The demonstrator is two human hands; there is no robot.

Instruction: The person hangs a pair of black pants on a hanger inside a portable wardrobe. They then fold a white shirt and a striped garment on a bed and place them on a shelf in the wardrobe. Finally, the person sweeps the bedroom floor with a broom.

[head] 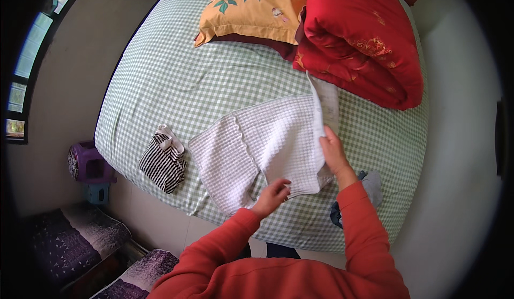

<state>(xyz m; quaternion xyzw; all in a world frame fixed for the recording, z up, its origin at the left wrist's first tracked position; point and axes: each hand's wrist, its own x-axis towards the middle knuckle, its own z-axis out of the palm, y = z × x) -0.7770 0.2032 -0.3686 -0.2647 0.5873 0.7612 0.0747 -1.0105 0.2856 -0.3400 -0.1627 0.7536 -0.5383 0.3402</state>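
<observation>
A white waffle-textured cloth, with grey edging and a wavy seam across it, lies spread on the bed. My right hand grips its right edge, which stands raised in a fold and shows a smoother side. Over the near edge of the cloth hovers my left hand, its fingers loosely bent and nothing visible in them; whether it touches the fabric is unclear. Left of the cloth is a folded black-and-white striped garment. A grey and dark blue bundle of fabric sits partly hidden behind my right forearm.
A green-and-white checked sheet covers the bed. At its far end are a yellow floral pillow and a folded red quilt. A purple plastic stool stands by the left corner, near dark patterned covers. A wall rises at right.
</observation>
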